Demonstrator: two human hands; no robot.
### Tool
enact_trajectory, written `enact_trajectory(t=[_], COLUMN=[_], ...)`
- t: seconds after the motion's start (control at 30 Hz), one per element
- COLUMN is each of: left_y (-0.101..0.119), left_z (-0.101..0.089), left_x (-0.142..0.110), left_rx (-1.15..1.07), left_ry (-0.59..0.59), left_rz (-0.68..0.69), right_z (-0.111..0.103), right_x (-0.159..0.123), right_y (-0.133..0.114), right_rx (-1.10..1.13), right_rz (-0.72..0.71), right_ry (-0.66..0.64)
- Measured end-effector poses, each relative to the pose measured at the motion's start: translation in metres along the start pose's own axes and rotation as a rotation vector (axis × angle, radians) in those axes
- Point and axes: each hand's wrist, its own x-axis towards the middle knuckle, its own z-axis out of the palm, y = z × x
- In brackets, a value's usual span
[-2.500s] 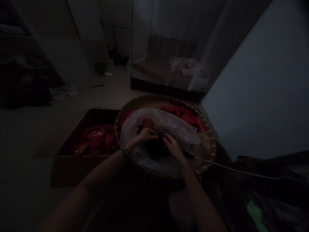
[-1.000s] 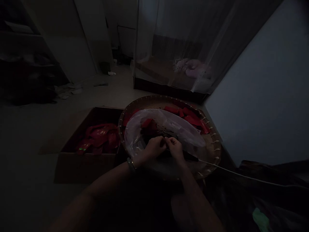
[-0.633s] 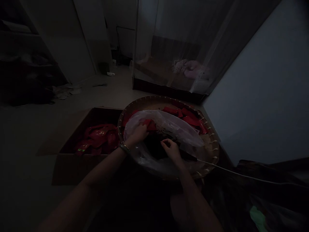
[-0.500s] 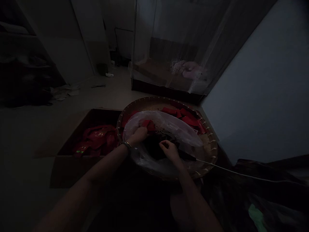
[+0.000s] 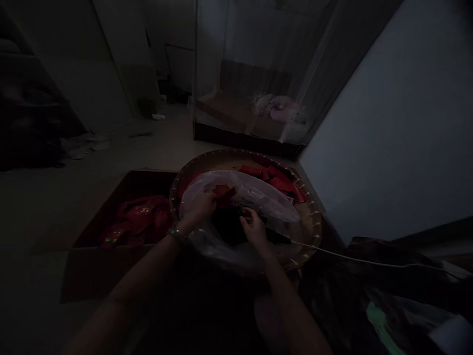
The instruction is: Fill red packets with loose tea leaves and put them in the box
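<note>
In the dim head view my left hand (image 5: 201, 207), with a bracelet at the wrist, is closed on a small red packet (image 5: 223, 195) above a clear plastic bag (image 5: 275, 203). My right hand (image 5: 254, 228) hovers just right of it, thumb and fingers pinched together; what they hold, if anything, is too dark to make out. Below both hands lies a black object (image 5: 229, 227), its shape lost in shadow. Thin dark loose bits (image 5: 244, 201) rest on the bag. All of this sits within a round woven bamboo tray (image 5: 316, 217).
More red packets (image 5: 283, 184) lie at the tray's far right. Left of the tray, an open cardboard box (image 5: 92, 261) contains shiny red bags (image 5: 142, 212). A white cord (image 5: 343, 255) runs rightward from a black handle (image 5: 279, 237). Behind stands a netted bed (image 5: 240, 130); a pale wall (image 5: 391, 138) rises right.
The whole scene has shifted slightly left in view. In my left hand the red packet looks lower and more tilted. My right hand's fingers have stayed pinched near the same spot.
</note>
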Motion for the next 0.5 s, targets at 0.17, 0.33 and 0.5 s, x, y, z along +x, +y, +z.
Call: enact_trajectory(t=[0.17,0.33,0.5], left_y=[0.001,-0.002,0.004], left_z=[0.005,0.017,0.022], left_x=[-0.041,-0.063,-0.065], left_rx=[-0.252,-0.440,-0.440], left_ry=[-0.231,-0.244,-0.184], left_rz=[-0.042,-0.165,-0.210], right_z=[-0.002,-0.004,-0.005], right_x=[0.001,-0.004,-0.010], right_y=[-0.005,-0.012,-0.016], right_rx=[-0.014,-0.132,-0.237], right_rz=[-0.184,-0.314,-0.385], right_ry=[0.101,0.107,0.178])
